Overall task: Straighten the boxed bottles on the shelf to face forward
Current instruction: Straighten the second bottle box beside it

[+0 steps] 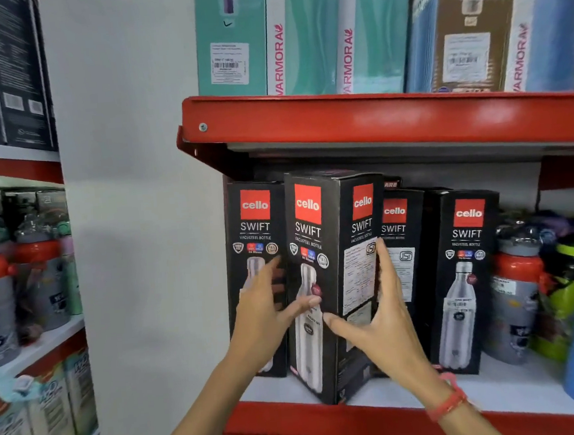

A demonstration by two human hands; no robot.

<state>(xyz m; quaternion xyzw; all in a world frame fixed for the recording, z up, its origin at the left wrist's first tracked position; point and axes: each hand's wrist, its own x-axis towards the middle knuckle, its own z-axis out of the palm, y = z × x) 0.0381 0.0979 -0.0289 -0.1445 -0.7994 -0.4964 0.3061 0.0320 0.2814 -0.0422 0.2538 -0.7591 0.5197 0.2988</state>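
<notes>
Four black boxes on the white shelf [498, 386] carry a red square reading "cello", then "SWIFT" and "VACUSTEEL BOTTLE" above a picture of a steel bottle. The turned box [332, 282] stands corner-forward at the shelf's front edge, showing both its picture face and a side panel of small print with an ISI mark. The left hand [268, 308] is spread open, its fingers [272, 270] reaching into the gap along the box's left edge and the thumb lying across the picture face. The right hand [382, 316], a red band [447, 400] on its wrist, is also open wide: fingers flat and upright against the printed side panel, thumb pressed near the box's front corner. The box sits clasped between the two hands rather than closed in either.

Just left of the left fingers stands the leftmost box [254, 254], face forward. Behind the right fingers a third box [401, 242] shows its print side, and further right a fourth box [465, 272] faces forward. Beyond it are loose bottles [518, 288]. Above, teal and blue cartons [298, 34] read "VARMORA".
</notes>
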